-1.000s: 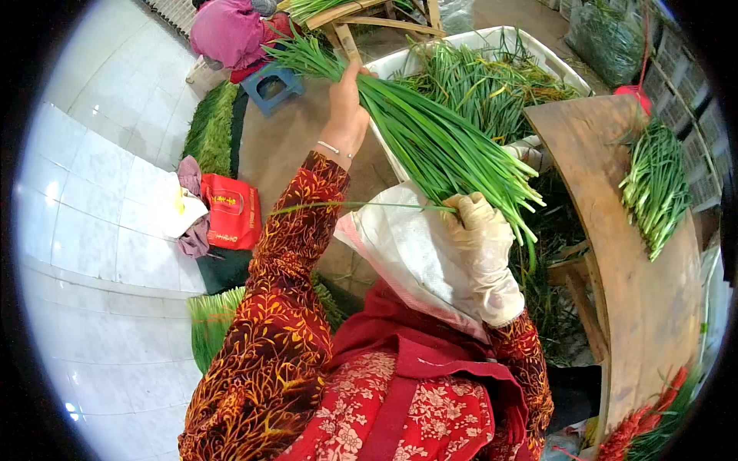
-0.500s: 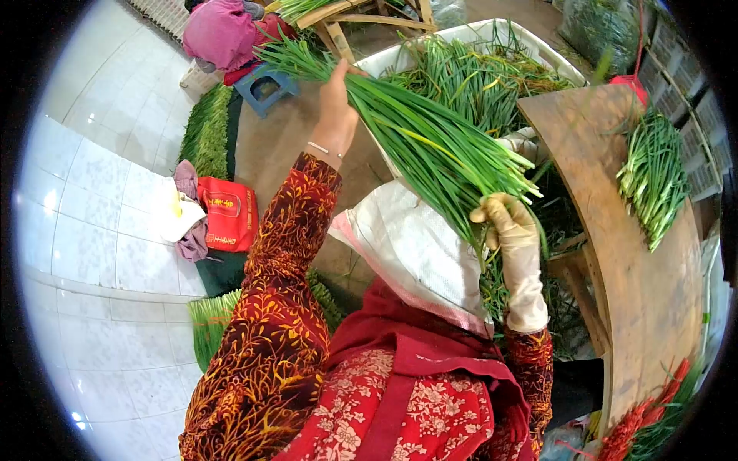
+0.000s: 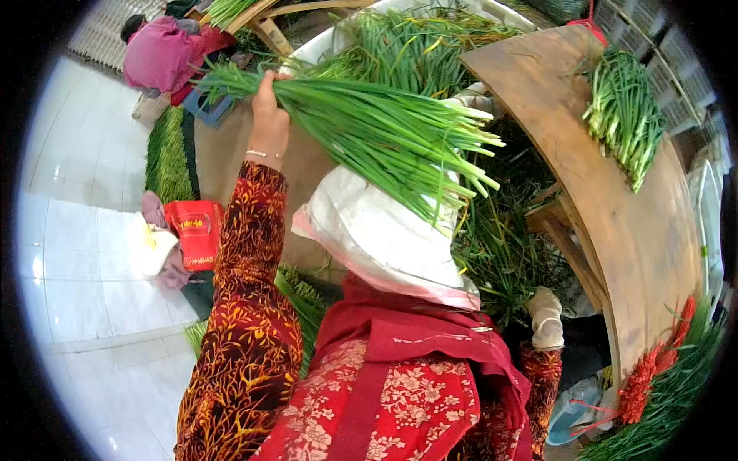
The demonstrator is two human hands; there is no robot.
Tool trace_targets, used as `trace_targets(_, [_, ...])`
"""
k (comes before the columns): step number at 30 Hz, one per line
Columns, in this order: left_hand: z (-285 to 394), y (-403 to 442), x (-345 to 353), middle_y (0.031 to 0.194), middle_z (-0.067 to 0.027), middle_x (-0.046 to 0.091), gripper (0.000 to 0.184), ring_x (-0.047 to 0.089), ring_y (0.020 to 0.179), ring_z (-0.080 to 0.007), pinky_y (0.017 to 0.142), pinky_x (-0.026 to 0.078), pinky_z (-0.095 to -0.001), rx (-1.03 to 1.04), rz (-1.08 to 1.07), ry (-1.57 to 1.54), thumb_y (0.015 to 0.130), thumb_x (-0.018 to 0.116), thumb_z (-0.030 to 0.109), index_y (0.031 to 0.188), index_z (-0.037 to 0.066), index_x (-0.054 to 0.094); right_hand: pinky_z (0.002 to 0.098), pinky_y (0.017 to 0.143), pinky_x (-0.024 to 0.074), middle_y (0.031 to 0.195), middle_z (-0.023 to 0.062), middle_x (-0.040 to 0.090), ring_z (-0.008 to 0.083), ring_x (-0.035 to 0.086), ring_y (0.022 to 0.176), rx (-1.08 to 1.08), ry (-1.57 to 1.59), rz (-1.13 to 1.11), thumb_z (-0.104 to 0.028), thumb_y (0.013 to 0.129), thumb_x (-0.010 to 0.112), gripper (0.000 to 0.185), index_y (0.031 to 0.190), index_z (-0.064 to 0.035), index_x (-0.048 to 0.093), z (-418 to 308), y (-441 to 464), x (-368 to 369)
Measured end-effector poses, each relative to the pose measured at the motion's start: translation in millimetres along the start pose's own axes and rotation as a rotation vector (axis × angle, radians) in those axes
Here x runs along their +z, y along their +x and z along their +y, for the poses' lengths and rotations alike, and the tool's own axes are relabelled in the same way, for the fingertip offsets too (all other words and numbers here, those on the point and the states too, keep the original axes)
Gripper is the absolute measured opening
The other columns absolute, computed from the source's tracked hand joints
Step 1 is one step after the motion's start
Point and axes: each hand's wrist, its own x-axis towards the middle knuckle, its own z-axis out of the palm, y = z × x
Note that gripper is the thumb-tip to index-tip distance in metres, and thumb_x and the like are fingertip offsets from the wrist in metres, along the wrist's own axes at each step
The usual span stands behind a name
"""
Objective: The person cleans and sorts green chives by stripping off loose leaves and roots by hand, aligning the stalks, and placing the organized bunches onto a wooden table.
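Observation:
My left hand [image 3: 269, 119], bare with a bracelet at the wrist, is closed around a bunch of garlic chives [image 3: 369, 123] near the leaf tips. The bunch fans out to the right, its pale stem ends spread loosely over the white sack [image 3: 380, 227] on my lap. My right hand [image 3: 546, 319], in a cream glove, is low on the right, away from the bunch. It hovers by a heap of loose green leaves [image 3: 503, 250] beneath the bench. Its fingers are too foreshortened to make out.
A curved wooden bench [image 3: 569, 138] on the right carries another chive bunch [image 3: 626, 115]. Red ties [image 3: 649, 376] hang near its front end. Behind stands a white tub [image 3: 311, 48] full of chives. A person in pink [image 3: 165, 54] sits back left; a red bag [image 3: 196, 234] lies left.
My right hand has let go of the stem ends and dropped down to the right. My left hand still holds the bunch, whose stems now splay apart. The whole view has shifted.

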Motion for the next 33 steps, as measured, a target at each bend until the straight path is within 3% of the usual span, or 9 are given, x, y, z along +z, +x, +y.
trace_targets(4, [-5.0, 12.9, -9.3, 0.072, -0.0004, 0.047, 0.018, 0.047, 0.068, -0.0123, 0.066, 0.042, -0.0299, -0.141, -0.091, -0.328, 0.091, 0.044, 0.018, 0.075, 0.009, 0.043, 0.0357, 0.093, 0.0377, 0.121, 0.0203, 0.048, 0.032, 0.047, 0.112, -0.249, 0.204, 0.237, -0.032, 0.076, 0.058, 0.058, 0.126, -0.0068, 0.041, -85.3, -45.2, -39.2])
trace_targets(9, [-6.3, -1.4, -12.1, 0.074, 0.0006, 0.047, 0.014, 0.047, 0.07, -0.0102, 0.07, 0.041, -0.0273, -0.183, -0.152, -0.392, 0.09, 0.045, 0.016, 0.078, 0.01, 0.044, 0.0218, 0.064, 0.0423, 0.09, 0.005, 0.06, 0.0085, 0.054, 0.071, -0.677, 1.007, -0.246, -0.02, 0.082, 0.06, 0.043, 0.117, 0.0001, 0.049, -197.4, -37.5, -47.4])
trace_targets(12, [-5.6, -4.9, -11.5, 0.071, 0.0016, 0.045, 0.014, 0.049, 0.071, -0.0114, 0.094, 0.038, -0.0349, -0.157, -0.171, -0.588, 0.091, 0.041, 0.015, 0.078, 0.009, 0.041, 0.0208, 0.054, 0.0379, 0.067, -0.0021, 0.055, 0.006, 0.046, 0.06, -0.558, 0.82, -0.233, -0.024, 0.084, 0.058, 0.023, 0.089, -0.0014, 0.062, -209.8, -33.6, -46.7])
trace_targets(19, [39.0, -10.4, 33.4, 0.071, 0.0008, 0.047, 0.016, 0.05, 0.072, -0.012, 0.099, 0.034, -0.037, 0.078, -0.319, -0.522, 0.089, 0.044, 0.014, 0.075, 0.008, 0.041, 0.0165, 0.05, 0.0317, 0.065, -0.0036, 0.051, 0.0033, 0.04, 0.054, -0.509, 0.818, -0.227, -0.03, 0.086, 0.054, 0.027, 0.073, -0.0059, 0.056, -144.8, -56.9, -52.5])
trace_targets(21, [60.8, 1.3, 45.3, 0.074, 0.002, 0.047, 0.014, 0.051, 0.075, -0.011, 0.096, 0.036, -0.0416, -0.06, -0.505, -0.755, 0.089, 0.045, 0.015, 0.076, 0.01, 0.043, 0.0217, 0.054, 0.0412, 0.062, -0.0001, 0.055, 0.0111, 0.052, 0.056, -0.397, 0.519, -0.005, -0.03, 0.084, 0.055, 0.028, 0.076, -0.0042, 0.06, -99.4, -23.7, -33.7])
trace_targets(23, [84.5, -6.0, 69.6, 0.073, 0.0018, 0.048, 0.015, 0.052, 0.077, -0.0106, 0.098, 0.035, -0.0412, -0.089, -0.583, -0.781, 0.089, 0.045, 0.015, 0.075, 0.01, 0.044, 0.03, 0.071, 0.0478, 0.089, 0.0089, 0.062, 0.0209, 0.062, 0.08, -0.145, -0.413, 0.192, -0.029, 0.083, 0.052, 0.029, 0.099, -0.0065, 0.06, -49.7, 31.8, -4.1])
trace_targets(24, [93.6, -13.7, 85.0, 0.073, 0.0018, 0.048, 0.015, 0.052, 0.077, -0.0104, 0.098, 0.035, -0.0408, 0.015, -0.627, -0.681, 0.089, 0.044, 0.014, 0.076, 0.01, 0.044, 0.0352, 0.09, 0.0414, 0.115, 0.0135, 0.053, 0.0287, 0.052, 0.107, -0.153, -0.3, 0.162, -0.03, 0.082, 0.053, 0.041, 0.117, -0.0083, 0.05, -61.7, 12.3, -20.6])
trace_targets(26, [110.1, -22.7, 107.9, 0.072, 0.0018, 0.048, 0.013, 0.052, 0.076, -0.0103, 0.099, 0.035, -0.0393, 0.12, -0.658, -0.576, 0.09, 0.043, 0.013, 0.078, 0.009, 0.043, 0.0378, 0.095, 0.0365, 0.126, 0.0141, 0.045, 0.0311, 0.044, 0.114, -0.453, 0.145, 0.253, -0.033, 0.08, 0.055, 0.051, 0.123, -0.0072, 0.045, -90.5, -2.7, -47.4])
trace_targets(33, [125.6, -57.7, 166.6, 0.074, 0.0003, 0.05, 0.006, 0.053, 0.075, -0.011, 0.097, 0.035, -0.035, 0.06, -0.807, -0.726, 0.085, 0.052, 0.01, 0.084, 0.007, 0.047, 0.0304, 0.098, 0.035, 0.123, 0.0123, 0.048, 0.0196, 0.045, 0.114, -1.113, 1.391, -0.387, -0.011, 0.079, 0.062, 0.051, 0.125, -0.0011, 0.041, -205.0, -22.0, -89.6])
